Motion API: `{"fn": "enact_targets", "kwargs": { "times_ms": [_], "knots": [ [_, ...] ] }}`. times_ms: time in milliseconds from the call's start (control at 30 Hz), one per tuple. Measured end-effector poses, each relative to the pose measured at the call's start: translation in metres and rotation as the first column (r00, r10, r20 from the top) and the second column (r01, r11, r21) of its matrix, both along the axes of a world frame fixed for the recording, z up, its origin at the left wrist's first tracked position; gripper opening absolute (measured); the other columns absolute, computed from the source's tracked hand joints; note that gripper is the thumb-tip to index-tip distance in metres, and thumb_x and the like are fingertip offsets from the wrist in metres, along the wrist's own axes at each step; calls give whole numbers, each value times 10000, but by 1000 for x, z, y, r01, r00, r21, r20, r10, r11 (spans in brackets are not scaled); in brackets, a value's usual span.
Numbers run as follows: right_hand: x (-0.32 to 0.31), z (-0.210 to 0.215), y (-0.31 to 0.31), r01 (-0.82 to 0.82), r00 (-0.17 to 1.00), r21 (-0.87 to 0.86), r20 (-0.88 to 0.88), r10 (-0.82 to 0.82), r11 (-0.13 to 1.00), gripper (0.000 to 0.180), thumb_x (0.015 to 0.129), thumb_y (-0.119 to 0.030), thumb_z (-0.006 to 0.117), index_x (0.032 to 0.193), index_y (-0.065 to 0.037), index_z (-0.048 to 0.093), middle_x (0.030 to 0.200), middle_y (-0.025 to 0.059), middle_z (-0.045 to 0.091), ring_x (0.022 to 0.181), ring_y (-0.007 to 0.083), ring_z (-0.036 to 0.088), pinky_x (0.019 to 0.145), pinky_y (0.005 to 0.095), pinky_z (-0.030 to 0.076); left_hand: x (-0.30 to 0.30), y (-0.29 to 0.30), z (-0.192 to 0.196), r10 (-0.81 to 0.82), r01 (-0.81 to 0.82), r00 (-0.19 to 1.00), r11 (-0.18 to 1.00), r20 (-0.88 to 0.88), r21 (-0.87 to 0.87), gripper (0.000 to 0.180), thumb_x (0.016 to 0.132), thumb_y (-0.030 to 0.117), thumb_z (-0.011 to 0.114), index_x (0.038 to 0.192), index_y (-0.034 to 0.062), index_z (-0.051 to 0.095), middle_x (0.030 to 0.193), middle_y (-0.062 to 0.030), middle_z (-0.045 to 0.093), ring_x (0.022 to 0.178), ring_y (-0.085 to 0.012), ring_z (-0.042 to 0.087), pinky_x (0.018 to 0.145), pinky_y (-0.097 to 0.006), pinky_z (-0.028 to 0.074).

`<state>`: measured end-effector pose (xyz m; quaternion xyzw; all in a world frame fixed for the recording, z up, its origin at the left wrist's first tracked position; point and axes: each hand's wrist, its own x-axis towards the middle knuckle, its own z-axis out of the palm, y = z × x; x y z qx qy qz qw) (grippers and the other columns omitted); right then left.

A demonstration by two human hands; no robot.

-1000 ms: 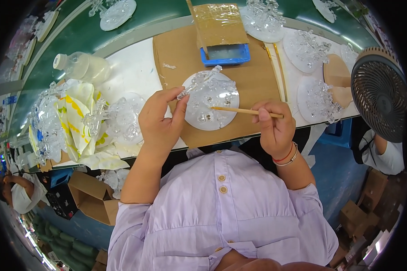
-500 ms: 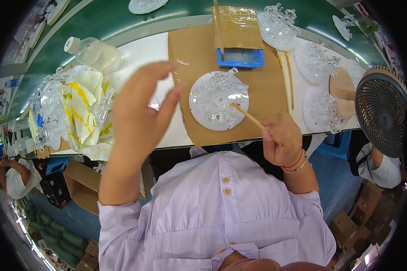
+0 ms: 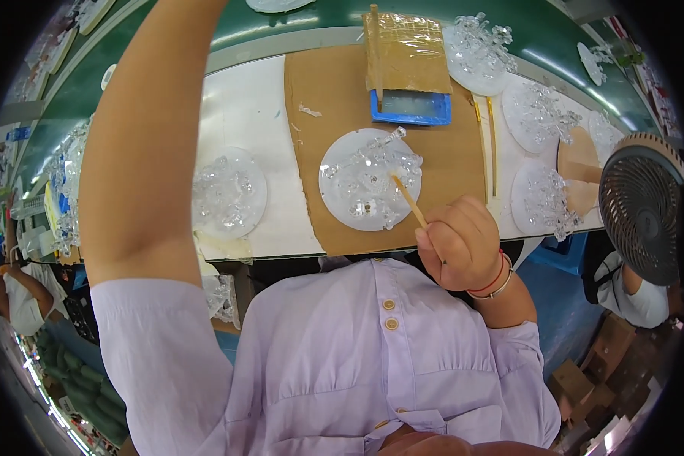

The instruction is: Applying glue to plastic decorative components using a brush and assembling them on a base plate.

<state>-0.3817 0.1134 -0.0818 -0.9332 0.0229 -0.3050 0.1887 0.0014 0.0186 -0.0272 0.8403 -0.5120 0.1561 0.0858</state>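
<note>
The right hand (image 3: 463, 242) is closing its grip in a fist around the near end of a thin, pale wooden stick (image 3: 409, 200), which is running up and to the left from the knuckles, its long axis slanting away from the person and its far tip resting on a round clear plastic disc studded with small glassy crystal pieces (image 3: 371, 180). That disc is lying just beyond the grip on a brown cardboard sheet (image 3: 311, 152), which is covering the middle of the white worktop (image 3: 243, 106). Farther out from the grip, past the disc, a shallow blue rectangular tray (image 3: 410, 108) is sitting with a tan cardboard box wrapped in clear tape (image 3: 407, 49) touching its far edge. To the right of the grip, more round clear discs with crystal clusters (image 3: 543, 199) are lying on the worktop, and a dark round fan with a grille (image 3: 642, 204) is standing beyond them. Left of the grip, another round clear disc of crystal pieces (image 3: 228, 194) is lying on the white surface, near the raised left forearm (image 3: 140, 152). That forearm is reaching up out of the top of the view, so the left hand is out of sight and its grip cannot be told. No labels or signs are legible near the hands.
</note>
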Motion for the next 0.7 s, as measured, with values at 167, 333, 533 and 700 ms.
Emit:
{"fn": "enact_targets", "kwargs": {
  "times_ms": [167, 333, 533, 700],
  "knots": [
    [13, 22, -12, 69, 993, 143, -110, -53, 987, 201, 747, 53, 640, 868, -13, 494, 789, 154, 582, 611, 300, 530, 545, 375, 409, 5, -32, -25, 9, -16, 997, 996, -78, -88, 599, 780, 260, 697, 1298, 73, 462, 1302, -218, 455, 1158, -414, 493, 957, -463, 441],
    [20, 33, -17, 65, 977, 131, -212, -36, 989, 212, 736, 67, 639, 871, -18, 499, 788, 153, 581, 626, 306, 538, 559, 382, 408, 36, -53, -14, -322, 377, 704, 925, -633, -52, 505, 828, 310, 638, 1272, 108, 510, 1343, -234, 429, 1162, -415, 495, 955, -474, 439],
    [22, 31, -21, 27, 969, 81, -248, -6, 996, 230, 677, -26, 675, 865, -24, 544, 798, 114, 545, 640, 249, 532, 575, 346, 407, 42, -98, -54, -225, 227, 974, 958, -33, 177, 205, 808, 157, 599, 940, 28, 687, 995, -233, 655, 962, -363, 631, 824, -426, 507],
    [15, 31, -18, 75, 966, 134, -254, -39, 988, 234, 724, 64, 630, 903, -7, 497, 792, 151, 587, 615, 288, 536, 552, 368, 400, 17, -84, -6, -356, 339, 931, 925, 78, 171, 152, 721, 75, 651, 852, 29, 711, 860, -185, 687, 823, -344, 665, 727, -430, 524]
  ]
}}
